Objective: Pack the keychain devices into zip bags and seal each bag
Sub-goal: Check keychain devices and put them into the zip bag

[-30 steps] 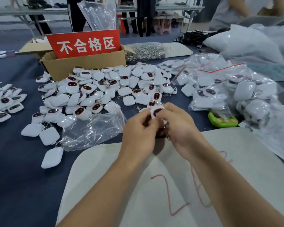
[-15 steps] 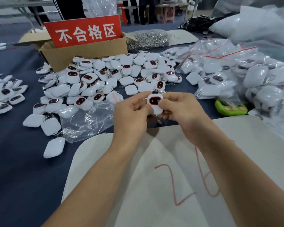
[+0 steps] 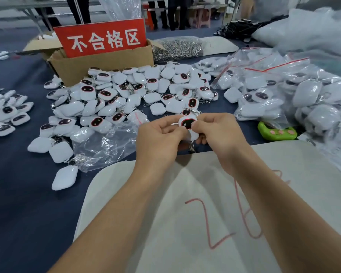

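Note:
Both hands hold one white keychain device [image 3: 187, 124] with a dark screen facing up, above the near edge of the blue table. My left hand [image 3: 158, 140] pinches its left side and my right hand [image 3: 219, 133] pinches its right side; its metal clasp [image 3: 191, 147] hangs below. A big heap of loose white devices [image 3: 126, 95] lies just beyond. An empty clear zip bag [image 3: 104, 142] lies flat to the left of my hands. Filled zip bags with red seals [image 3: 283, 89] are piled at the right.
A cardboard box [image 3: 98, 64] with a red sign [image 3: 102, 37] stands behind the heap. A bag of metal clasps [image 3: 177, 48] lies behind it. A green device [image 3: 277, 131] sits at the right. A white sheet with red marks [image 3: 205, 213] covers the near table. More devices [image 3: 6, 113] lie far left.
The device's screen has turned up into view between my fingers, and my hands have shifted slightly away from me. My head has moved closer to the table.

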Demonstrator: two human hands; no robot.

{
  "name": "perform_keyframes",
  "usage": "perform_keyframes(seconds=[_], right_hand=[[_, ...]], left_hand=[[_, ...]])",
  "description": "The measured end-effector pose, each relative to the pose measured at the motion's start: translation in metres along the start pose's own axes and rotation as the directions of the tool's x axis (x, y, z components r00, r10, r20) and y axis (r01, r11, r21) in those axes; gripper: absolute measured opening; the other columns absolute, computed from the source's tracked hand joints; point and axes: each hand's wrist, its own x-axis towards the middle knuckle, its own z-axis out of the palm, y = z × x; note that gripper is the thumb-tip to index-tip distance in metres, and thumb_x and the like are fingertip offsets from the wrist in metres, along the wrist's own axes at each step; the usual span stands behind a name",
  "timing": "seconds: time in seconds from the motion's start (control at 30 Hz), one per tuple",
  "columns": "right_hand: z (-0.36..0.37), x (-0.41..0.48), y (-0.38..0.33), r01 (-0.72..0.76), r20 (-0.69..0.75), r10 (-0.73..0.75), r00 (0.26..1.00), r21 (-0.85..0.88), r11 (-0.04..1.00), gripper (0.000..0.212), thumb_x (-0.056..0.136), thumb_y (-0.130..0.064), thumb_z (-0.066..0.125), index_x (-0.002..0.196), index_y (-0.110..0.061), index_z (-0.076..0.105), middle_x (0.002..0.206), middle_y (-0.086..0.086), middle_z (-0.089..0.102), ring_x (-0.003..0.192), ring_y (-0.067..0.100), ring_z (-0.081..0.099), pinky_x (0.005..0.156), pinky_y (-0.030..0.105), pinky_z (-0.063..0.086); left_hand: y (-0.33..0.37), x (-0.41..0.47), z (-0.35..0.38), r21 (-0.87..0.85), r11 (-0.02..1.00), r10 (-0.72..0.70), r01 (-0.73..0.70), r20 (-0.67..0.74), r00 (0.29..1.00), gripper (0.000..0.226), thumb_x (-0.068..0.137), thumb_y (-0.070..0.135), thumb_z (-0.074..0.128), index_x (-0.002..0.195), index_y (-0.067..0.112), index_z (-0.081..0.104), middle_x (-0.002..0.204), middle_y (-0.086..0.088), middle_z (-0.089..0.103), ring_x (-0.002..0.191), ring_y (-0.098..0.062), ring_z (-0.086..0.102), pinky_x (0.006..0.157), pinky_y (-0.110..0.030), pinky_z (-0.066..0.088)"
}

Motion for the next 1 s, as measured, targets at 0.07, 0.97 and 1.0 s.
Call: perform_keyframes(seconds=[0.07, 0.97, 1.0], right_hand=[[-0.001, -0.002, 0.0, 0.031, 0.016, -0.031, 0.999, -0.007, 1.0, 0.021, 0.088, -0.003, 0.064, 0.069, -0.006, 0.07, 0.053, 0.001, 0.055, 0.05, 0.01, 0.051, 0.051, 0.017, 0.043], [0.001, -0.012, -0.003, 0.166, 0.077, -0.163, 0.984, -0.03, 0.986, 0.02, 0.086, -0.002, 0.074, 0.095, -0.019, 0.076, 0.082, 0.007, 0.078, 0.088, 0.037, 0.073, 0.089, 0.054, 0.058], [0.0, -0.011, -0.002, 0.181, 0.057, -0.178, 0.982, -0.053, 0.982, 0.018, 0.086, -0.004, 0.075, 0.094, -0.02, 0.076, 0.08, 0.004, 0.078, 0.085, 0.034, 0.074, 0.086, 0.051, 0.059]], left_hand=[[0.001, 0.0, 0.0, -0.006, 1.0, -0.006, 0.006, -0.023, 1.0, 0.038, 0.077, -0.005, 0.067, 0.081, 0.029, 0.083, 0.073, -0.01, 0.076, 0.068, -0.025, 0.07, 0.078, -0.053, 0.064], [-0.002, 0.001, -0.002, 0.076, 0.985, 0.158, -0.153, -0.074, 0.985, 0.021, 0.09, 0.005, 0.075, 0.086, 0.026, 0.078, 0.078, -0.001, 0.079, 0.076, -0.024, 0.078, 0.081, -0.049, 0.064], [-0.002, 0.0, -0.002, 0.125, 0.975, 0.195, -0.183, -0.083, 0.977, 0.021, 0.089, 0.008, 0.076, 0.086, 0.028, 0.078, 0.077, 0.004, 0.079, 0.074, -0.017, 0.078, 0.079, -0.045, 0.065]])
